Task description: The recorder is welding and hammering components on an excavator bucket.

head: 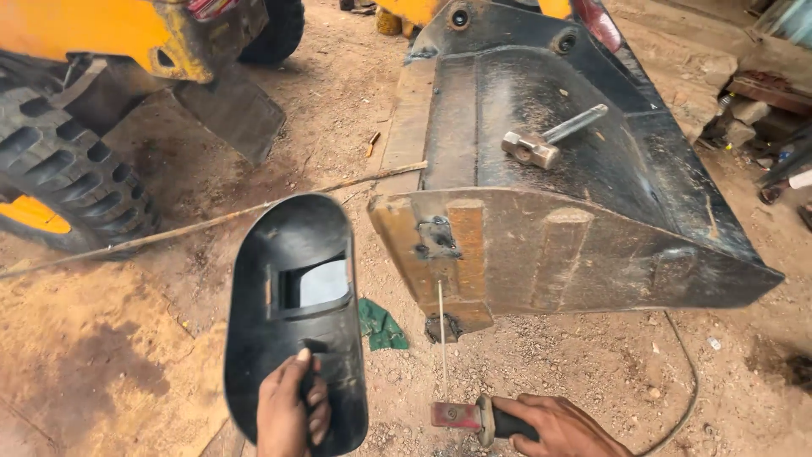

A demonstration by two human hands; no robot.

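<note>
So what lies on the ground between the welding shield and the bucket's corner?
In the head view, a crumpled green cloth lies on the dirt between the welding shield and the bucket's corner.

A hammer point(548, 137) with a metal handle lies inside the loader bucket; a green rag point(381, 326) lies on the dirt beneath the bucket's left corner; a large treaded tyre point(63, 173) stands at far left under the yellow machine body point(101, 30); a thin rod point(211, 222) lies across the ground; stones point(740, 118) sit at right.
</note>
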